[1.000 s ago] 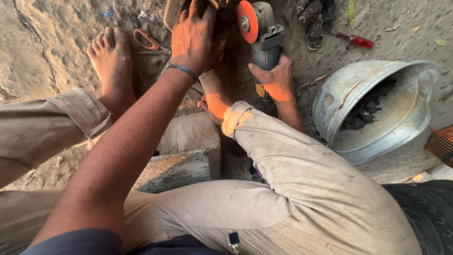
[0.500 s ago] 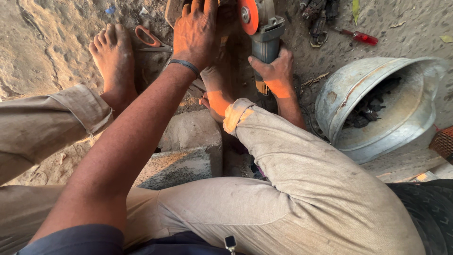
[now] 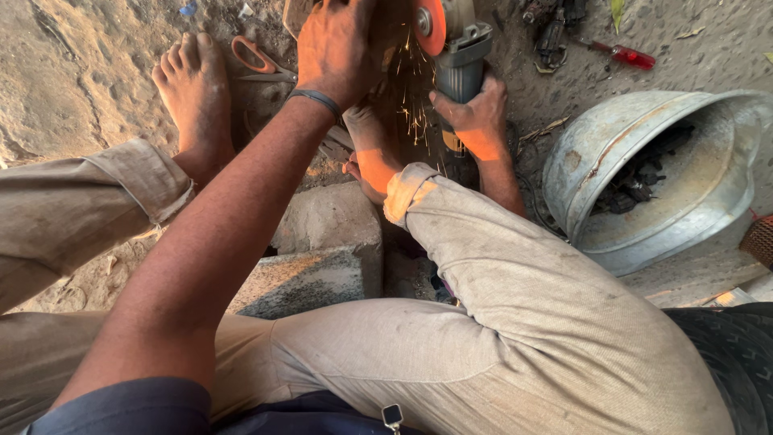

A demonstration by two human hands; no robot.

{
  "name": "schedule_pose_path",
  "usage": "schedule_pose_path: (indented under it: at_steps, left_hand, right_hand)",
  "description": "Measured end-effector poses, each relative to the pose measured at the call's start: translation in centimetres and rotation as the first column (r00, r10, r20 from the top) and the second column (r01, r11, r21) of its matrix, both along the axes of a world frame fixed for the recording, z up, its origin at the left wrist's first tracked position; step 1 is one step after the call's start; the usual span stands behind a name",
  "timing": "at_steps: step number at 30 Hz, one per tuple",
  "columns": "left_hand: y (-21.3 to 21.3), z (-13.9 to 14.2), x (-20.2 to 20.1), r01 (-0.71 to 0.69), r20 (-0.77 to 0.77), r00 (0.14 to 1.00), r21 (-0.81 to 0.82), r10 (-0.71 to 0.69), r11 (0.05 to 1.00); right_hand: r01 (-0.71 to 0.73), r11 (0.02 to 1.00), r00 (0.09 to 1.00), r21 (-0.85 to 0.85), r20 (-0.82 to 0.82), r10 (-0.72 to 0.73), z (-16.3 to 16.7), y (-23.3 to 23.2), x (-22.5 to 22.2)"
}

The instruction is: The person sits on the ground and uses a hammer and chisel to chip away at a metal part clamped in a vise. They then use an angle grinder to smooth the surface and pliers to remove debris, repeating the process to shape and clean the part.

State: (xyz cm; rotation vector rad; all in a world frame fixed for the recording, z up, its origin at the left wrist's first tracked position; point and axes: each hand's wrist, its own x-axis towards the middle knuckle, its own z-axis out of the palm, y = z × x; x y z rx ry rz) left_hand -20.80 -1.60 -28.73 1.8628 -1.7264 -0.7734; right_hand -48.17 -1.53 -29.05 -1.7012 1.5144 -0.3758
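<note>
Half an angle grinder [image 3: 455, 40] beyond the frame's top, right hand [image 3: 475, 117] clamped round it; left hand [image 3: 338, 48] grip unclear.

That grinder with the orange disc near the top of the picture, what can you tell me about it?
The angle grinder has a grey metal head, a round orange disc facing the camera, and a darker body running down toward the person. The right hand grips that body. The disc sits at the top edge, partly cut off, and yellow sparks fall from just left of it, so it looks to be running. The left hand lies close beside the disc.
</note>
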Motion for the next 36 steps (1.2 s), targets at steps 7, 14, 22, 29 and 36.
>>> schedule_pose_path:
  at_steps: [7, 14, 22, 29, 36]
  left_hand:
    - [-0.3, -1.4, 0.1, -0.052, -0.035, 0.998, 0.076, 0.055, 0.996]
    - [-0.7, -1.6, 0.2, -0.072, -0.182, 0.98, 0.056, 0.081, 0.996]
    - [-1.6, -0.2, 0.8, -0.12, -0.213, 0.966, 0.136, 0.148, 0.983]
    - [-2.3, 0.0, -0.1, -0.22, -0.221, 0.93, 0.301, 0.292, 0.928]
    - [-2.4, -1.1, 0.2, -0.256, -0.431, 0.764, 0.48, 0.48, 0.839]
  right_hand:
    - [0.041, 0.999, 0.999, 0.02, 0.018, -0.041, 1.0, -0.4, 0.8]
    - [0.025, 0.999, 0.999, 0.021, 0.035, -0.025, 2.5, -0.9, 1.4]
    - [0.043, 0.996, 0.995, 0.078, 0.083, -0.049, 2.7, -1.0, 1.4]
    - [0.071, 0.995, 0.993, 0.073, 0.093, -0.078, 3.1, -1.4, 2.0]
    - [0.036, 0.999, 0.999, 0.027, -0.007, -0.036, 2.1, -0.9, 0.9]
